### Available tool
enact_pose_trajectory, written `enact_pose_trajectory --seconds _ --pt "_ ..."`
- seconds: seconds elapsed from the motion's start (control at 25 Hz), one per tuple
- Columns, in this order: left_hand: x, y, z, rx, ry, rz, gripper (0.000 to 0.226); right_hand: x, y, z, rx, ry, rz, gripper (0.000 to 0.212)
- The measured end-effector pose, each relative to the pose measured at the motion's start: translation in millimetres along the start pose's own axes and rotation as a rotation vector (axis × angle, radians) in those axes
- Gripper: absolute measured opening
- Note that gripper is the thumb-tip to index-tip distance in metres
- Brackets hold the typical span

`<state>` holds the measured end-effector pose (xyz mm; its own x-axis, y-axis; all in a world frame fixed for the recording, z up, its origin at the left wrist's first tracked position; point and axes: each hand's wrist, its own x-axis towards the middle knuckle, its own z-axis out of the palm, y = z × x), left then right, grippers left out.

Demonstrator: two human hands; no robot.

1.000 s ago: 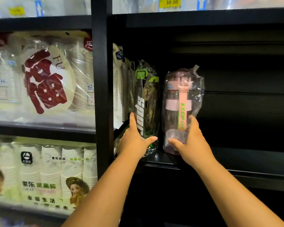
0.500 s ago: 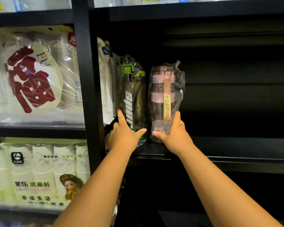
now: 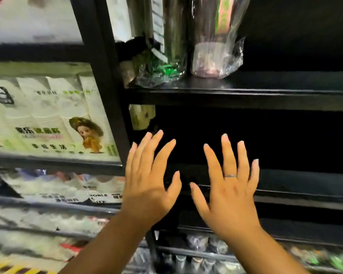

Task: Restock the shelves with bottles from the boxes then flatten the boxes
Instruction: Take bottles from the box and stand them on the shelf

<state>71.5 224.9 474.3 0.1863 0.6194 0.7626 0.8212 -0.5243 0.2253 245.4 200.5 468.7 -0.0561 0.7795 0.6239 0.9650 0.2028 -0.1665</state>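
Black shelf [image 3: 246,91] carries two bagged bottles, green [image 3: 166,62] left, pink [image 3: 212,56] right, touching side by side; below, left hand [image 3: 149,186] and right hand [image 3: 230,196], fingers spread, empty; ring [image 3: 230,176] on right.

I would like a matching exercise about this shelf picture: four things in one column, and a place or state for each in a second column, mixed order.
Column 1
1. pink bottle
2. green bottle
3. right hand
4. paper cup packs

Column 2
A. fingers spread, holding nothing, a ring on one finger
B. on the upper black shelf, the right one of two wrapped bottles
C. in the left bay, behind the black post
D. on the upper black shelf, next to the post

Pairs: 1-B, 2-D, 3-A, 4-C
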Motion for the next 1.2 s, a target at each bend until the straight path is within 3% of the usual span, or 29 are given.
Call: enact_pose_trajectory --seconds 0.24,0.48,0.6,0.72,0.96,1.2 --pt "-159.7 -18.6 39.6 -0.041 -0.369 -0.228 0.063 -118.6 -0.1 73.5 -0.041 -0.493 -0.002 0.078" --pt "-302.6 -44.3 76.6 -0.085 -0.564 -0.516 0.064 -204.4 -5.4 155.9 -0.034 -0.950 0.064 0.082" --pt "-375.0 -58.4 109.6 -0.045 -0.694 -0.670 0.059 -251.0 -18.0 199.5 -0.010 -1.013 0.052 0.086" --pt "-439.9 -79.9 152.7 -0.034 -0.752 -0.935 0.069 -304.3 -29.0 253.9 0.028 -1.151 0.053 0.085" --pt "-561.6 -115.3 238.1 -0.013 -1.002 -1.219 0.087 -394.3 -22.8 349.3 0.032 -1.235 0.052 0.083" --pt "-645.7 -134.8 303.9 -0.014 -1.037 -1.486 0.091 -460.3 -3.0 414.5 0.014 -1.300 0.119 0.082"
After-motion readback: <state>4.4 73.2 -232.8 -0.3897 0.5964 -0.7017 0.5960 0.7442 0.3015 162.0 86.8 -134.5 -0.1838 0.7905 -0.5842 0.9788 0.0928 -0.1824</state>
